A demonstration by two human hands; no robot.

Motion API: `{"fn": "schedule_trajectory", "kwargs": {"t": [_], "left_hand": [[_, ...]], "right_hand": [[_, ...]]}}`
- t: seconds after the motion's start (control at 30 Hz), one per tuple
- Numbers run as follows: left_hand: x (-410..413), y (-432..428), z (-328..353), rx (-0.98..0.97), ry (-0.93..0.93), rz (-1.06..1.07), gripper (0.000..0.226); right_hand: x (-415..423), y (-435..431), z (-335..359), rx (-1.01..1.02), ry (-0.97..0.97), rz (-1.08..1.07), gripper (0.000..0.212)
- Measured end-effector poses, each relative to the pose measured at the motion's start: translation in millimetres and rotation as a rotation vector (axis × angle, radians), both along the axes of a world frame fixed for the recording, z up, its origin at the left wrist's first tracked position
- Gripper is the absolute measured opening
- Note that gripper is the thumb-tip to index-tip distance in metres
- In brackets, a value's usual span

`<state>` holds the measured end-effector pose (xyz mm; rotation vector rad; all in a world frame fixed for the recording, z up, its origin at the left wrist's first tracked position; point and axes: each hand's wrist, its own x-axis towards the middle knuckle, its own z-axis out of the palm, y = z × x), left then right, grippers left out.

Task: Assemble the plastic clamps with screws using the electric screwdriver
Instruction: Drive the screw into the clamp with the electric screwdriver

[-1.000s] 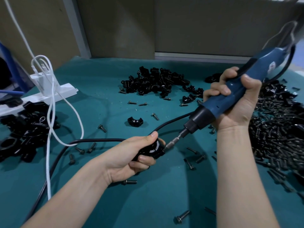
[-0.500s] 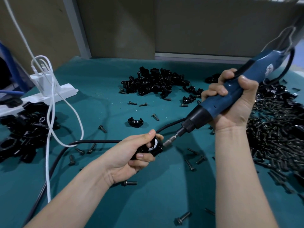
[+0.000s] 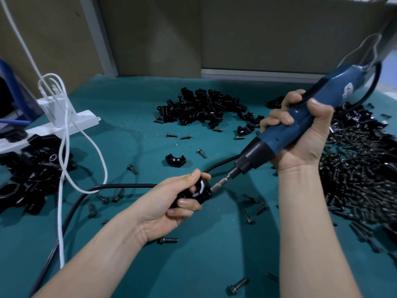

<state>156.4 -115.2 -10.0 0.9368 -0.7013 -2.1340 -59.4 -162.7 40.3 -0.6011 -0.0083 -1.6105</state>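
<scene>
Left hand (image 3: 169, 205) is closed around a black plastic clamp (image 3: 200, 193), thumb on top and fingers curled underneath, holding it just above the teal table mat (image 3: 214, 250) near the middle. Right hand (image 3: 300, 138) is wrapped tight round the blue electric screwdriver (image 3: 279, 134), fingers over the front of the body and thumb across its upper side. The tool slants down to the left. Its metal bit (image 3: 221, 183) meets the clamp's right side; the screw there is hidden. There is a round pale sticker (image 3: 348, 90) high on the screwdriver body, its marking too blurred to read. A black cable (image 3: 120, 186) runs across the mat behind the left hand. Parts lie loose on the mat: a heap of black clamp halves (image 3: 199, 108) at the far centre, one lone half (image 3: 175, 160) nearer, just beyond the held clamp, and a broad dark spread of screws (image 3: 361, 173) along the right side. Stray screws (image 3: 238, 286) are scattered round both wrists. At the left sits another pile of black clamp parts (image 3: 28, 175), beside a white power strip (image 3: 64, 124) with a white cord (image 3: 64, 160) looping down over the pile.
</scene>
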Motion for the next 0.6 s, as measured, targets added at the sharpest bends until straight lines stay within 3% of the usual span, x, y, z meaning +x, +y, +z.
{"fn": "schedule_trajectory", "kwargs": {"t": [0.47,0.6], "left_hand": [[0.3,-1.0,-2.3,0.055,0.056,0.022,0.028],[2.3,-2.0,0.1,0.149,0.128,0.000,0.025]], "right_hand": [[-0.6,-2.0,-3.8,0.007,0.016,0.004,0.056],[-0.1,-2.6,-4.7,0.004,-0.004,0.000,0.055]]}}
